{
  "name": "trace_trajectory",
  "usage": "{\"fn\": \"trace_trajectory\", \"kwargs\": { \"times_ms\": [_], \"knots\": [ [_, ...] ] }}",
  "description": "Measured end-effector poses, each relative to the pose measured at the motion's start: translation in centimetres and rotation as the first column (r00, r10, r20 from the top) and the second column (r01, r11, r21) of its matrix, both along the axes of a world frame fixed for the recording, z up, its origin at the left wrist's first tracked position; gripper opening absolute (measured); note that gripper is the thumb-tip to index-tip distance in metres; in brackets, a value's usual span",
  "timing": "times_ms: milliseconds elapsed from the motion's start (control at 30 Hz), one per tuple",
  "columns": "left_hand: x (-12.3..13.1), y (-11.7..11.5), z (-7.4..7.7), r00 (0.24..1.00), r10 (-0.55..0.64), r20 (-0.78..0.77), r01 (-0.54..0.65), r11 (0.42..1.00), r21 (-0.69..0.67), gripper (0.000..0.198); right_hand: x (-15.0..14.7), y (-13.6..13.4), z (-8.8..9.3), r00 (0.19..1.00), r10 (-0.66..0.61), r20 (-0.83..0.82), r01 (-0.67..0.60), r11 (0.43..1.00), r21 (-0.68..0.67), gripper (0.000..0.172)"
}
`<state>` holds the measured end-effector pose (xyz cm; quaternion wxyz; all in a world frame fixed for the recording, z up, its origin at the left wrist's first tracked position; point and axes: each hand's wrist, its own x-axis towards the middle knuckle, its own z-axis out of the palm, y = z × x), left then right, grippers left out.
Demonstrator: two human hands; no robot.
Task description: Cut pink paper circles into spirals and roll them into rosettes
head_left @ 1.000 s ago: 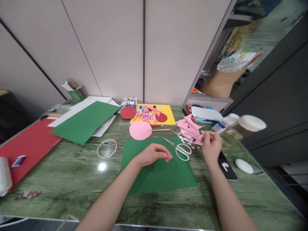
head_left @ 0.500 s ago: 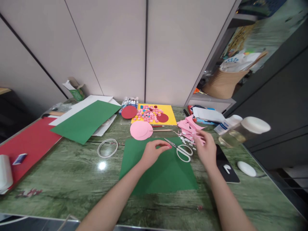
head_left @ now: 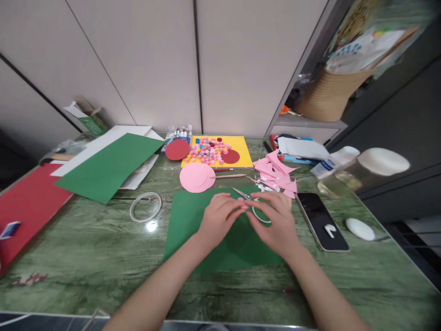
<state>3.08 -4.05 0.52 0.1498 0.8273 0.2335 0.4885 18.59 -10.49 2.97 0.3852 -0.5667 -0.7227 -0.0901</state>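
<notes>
My left hand point(head_left: 217, 217) and my right hand point(head_left: 275, 221) meet over a green paper sheet point(head_left: 193, 230) on the green marble table point(head_left: 86, 257). Their fingertips pinch a small pink paper piece point(head_left: 243, 206) between them. White-handled scissors point(head_left: 253, 204) lie just behind the fingers, partly hidden by my right hand. A pile of pink paper scraps point(head_left: 275, 177) sits beyond my right hand.
A pink paper disc point(head_left: 197, 177), a yellow sheet point(head_left: 241, 158) with small pink rolled pieces, red discs, a wooden stick, markers, a tape ring point(head_left: 145, 206), large green and red sheets at left. A phone point(head_left: 322, 220), a glass jar point(head_left: 365, 172) and a white mouse at right.
My right hand came from the pink scraps at the right to meet my left hand over the green sheet. The view shifted slightly.
</notes>
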Motion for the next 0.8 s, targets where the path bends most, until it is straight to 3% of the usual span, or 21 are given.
{"fn": "trace_trajectory", "kwargs": {
  "times_ms": [400,800],
  "knots": [
    [-0.01,0.15,-0.3,0.995,-0.021,-0.101,0.025,0.999,0.033,0.012,0.27,0.13,-0.13,0.993,-0.048,0.104,0.049,0.999,-0.006,0.008],
    [-0.12,0.31,-0.96,0.977,-0.044,-0.207,0.052,0.998,0.034,0.013,0.79,0.24,-0.41,0.976,0.028,0.215,0.002,0.991,-0.137,0.005]
  ]
}}
